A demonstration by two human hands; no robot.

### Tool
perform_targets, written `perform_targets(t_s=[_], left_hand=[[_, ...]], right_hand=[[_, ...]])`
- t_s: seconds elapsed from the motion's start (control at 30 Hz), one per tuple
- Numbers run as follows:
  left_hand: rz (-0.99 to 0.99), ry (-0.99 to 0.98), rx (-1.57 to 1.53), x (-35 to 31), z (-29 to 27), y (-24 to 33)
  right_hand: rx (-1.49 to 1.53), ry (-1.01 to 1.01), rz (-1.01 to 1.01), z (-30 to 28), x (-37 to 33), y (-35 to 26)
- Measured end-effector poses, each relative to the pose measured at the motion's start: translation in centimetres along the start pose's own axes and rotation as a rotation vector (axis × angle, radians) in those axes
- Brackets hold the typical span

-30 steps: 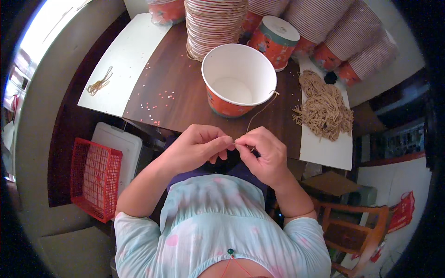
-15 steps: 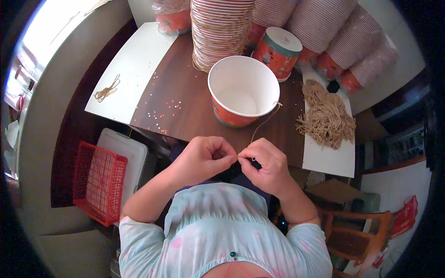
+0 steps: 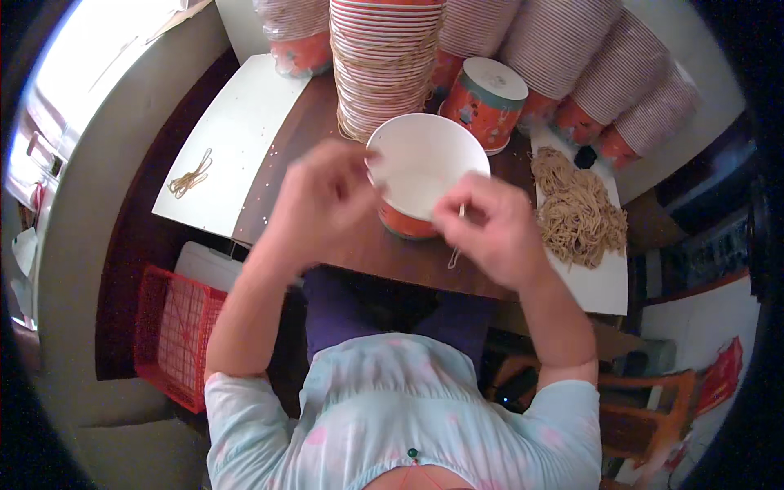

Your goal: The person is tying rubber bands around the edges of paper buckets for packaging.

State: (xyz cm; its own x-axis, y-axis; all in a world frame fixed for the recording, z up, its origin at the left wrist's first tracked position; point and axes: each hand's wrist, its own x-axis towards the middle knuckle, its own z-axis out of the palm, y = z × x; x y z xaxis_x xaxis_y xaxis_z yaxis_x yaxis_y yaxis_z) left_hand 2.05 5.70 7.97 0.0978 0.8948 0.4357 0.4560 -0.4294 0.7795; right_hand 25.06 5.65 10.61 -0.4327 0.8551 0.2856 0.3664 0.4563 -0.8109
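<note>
A paper bucket (image 3: 420, 155), white inside with an orange printed outside, stands upright on the brown table top in front of me. My right hand (image 3: 496, 220) is at its right front rim, thumb and fingers pinched on a thin tan cord (image 3: 453, 258). A loop of that cord hangs below the fingers. At the bucket's left rim is my left hand (image 3: 320, 196), raised and smeared by motion. Its fingers are too blurred to show whether they hold or touch anything.
Behind the bucket rises a tall nested stack of buckets (image 3: 384, 73) with cords. An upturned bucket (image 3: 486, 102) stands beside it, near several wrapped stacks. A tan cord heap (image 3: 576, 212) lies right, a small cord bundle (image 3: 190, 175) left. A red basket (image 3: 180, 335) sits lower left.
Both hands have moved forward from close to my body to the bucket's rim. They were together at the cord's end; now they are apart, the left raised at the left side.
</note>
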Motion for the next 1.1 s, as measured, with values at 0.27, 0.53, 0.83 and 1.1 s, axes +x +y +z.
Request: perform_targets(t_s=[0.27,0.53,0.83,1.1], left_hand=[[-0.476,-0.144,-0.366,7.8,2.0,-7.8],[-0.458,-0.175,-0.429,7.4,2.1,-9.0],[-0.453,-0.181,-0.43,7.5,2.4,-8.7],[-0.455,-0.184,-0.423,7.4,2.4,-7.9]], right_hand=[[0.036,-0.128,0.209,1.4,10.5,5.1],[-0.043,-0.133,0.214,3.5,12.6,8.4],[-0.084,-0.094,0.204,3.8,12.9,8.7],[-0.101,-0.075,0.187,3.9,13.0,8.8]])
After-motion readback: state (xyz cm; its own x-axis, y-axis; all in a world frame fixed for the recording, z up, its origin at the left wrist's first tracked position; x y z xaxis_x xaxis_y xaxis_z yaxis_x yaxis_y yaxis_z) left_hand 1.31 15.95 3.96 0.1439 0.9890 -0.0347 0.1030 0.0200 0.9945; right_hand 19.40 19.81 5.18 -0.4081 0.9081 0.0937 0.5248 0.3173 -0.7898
